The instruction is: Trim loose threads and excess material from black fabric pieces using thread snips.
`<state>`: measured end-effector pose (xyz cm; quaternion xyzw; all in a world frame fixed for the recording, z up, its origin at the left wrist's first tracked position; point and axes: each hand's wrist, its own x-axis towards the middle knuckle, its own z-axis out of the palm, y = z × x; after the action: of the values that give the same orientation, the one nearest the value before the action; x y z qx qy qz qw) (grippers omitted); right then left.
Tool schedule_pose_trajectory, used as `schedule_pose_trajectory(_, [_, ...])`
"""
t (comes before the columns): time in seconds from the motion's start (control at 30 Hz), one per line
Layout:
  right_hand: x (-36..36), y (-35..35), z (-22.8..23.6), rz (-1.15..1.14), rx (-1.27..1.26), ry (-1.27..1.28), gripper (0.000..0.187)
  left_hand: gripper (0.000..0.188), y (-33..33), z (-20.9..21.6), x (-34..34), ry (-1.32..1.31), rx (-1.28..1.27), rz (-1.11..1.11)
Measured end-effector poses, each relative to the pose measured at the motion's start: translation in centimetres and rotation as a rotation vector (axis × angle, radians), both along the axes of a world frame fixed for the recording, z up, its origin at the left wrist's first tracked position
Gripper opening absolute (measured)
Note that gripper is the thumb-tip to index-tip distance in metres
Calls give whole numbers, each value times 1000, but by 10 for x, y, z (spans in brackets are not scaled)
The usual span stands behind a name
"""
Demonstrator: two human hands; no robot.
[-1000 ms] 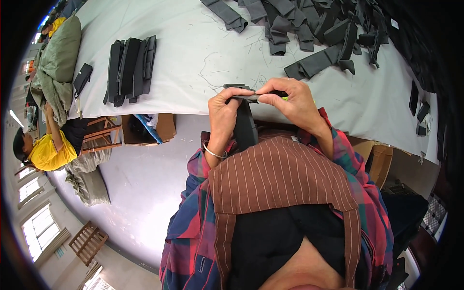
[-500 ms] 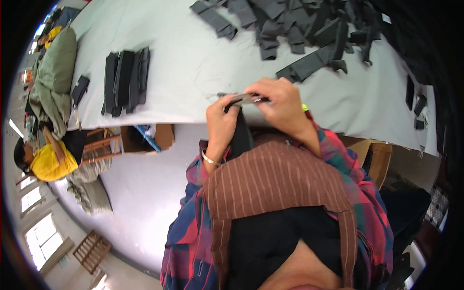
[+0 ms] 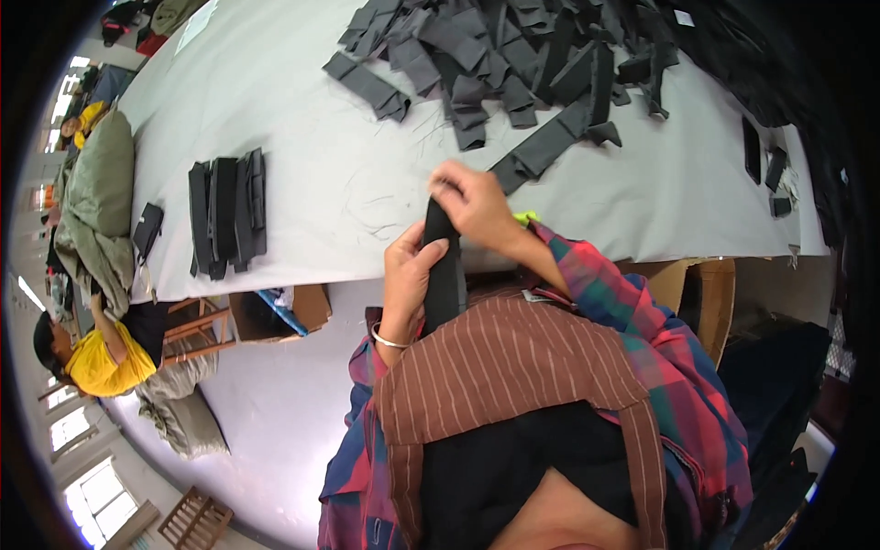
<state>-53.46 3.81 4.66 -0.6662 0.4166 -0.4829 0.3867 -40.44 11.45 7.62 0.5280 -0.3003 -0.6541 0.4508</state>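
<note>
A black fabric strip (image 3: 444, 275) hangs lengthwise in front of my apron, its lower end against the cloth. My left hand (image 3: 410, 266) is closed round its middle, thumb lying on top. At the strip's upper end my right hand (image 3: 475, 211) has curled, pinching fingers, slightly smeared by motion; whether anything else is in its palm is hidden. Beyond my hands lies a heap of dark fabric strips (image 3: 486, 60) on the grey-covered table (image 3: 302, 119). One longer strip (image 3: 545, 147) reaches from that heap toward my right hand.
On the left of the table several black strips (image 3: 226, 215) lie side by side, near a small black piece (image 3: 148, 229). Loose threads are scattered midway. Cardboard boxes (image 3: 307, 312) stand under the table edge. A person in a yellow shirt (image 3: 110, 357) is at the far left.
Both hands have turned the strip upright and lengthwise; a shiny item between them earlier no longer shows. My view has shifted, so the table appears lower.
</note>
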Motion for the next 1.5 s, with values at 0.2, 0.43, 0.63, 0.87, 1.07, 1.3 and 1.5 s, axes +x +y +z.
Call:
schedule_pose_trajectory(0.2, [-29, -11, 20, -44, 243, 3, 9, 31, -1, -1, 1, 139, 13, 72])
schedule_pose_trajectory(0.43, [-40, -2, 36, -42, 172, 136, 15, 29, 0, 0, 2, 143, 27, 86])
schedule_pose_trajectory(0.63, [-39, -1, 26, 253, 441, 50, 23, 39, 5, 7, -1, 229, 38, -74])
schedule_pose_trajectory(0.87, [-31, 0, 31, 17, 89, 69, 14, 48, 10, 0, -8, 176, 47, 3])
schedule_pose_trajectory(1.07, [-18, 40, 26, 176, -359, 346, 25, 17, -17, -71, 17, -271, -259, 254])
schedule_pose_trajectory(1.3, [-25, 33, 11, 18, -275, 303, 32, 16, -23, -40, -4, -1236, -514, 228])
schedule_pose_trajectory(1.5, [-23, 42, -6, 126, -308, 319, 36, 11, -25, -27, 4, -1124, -85, -84])
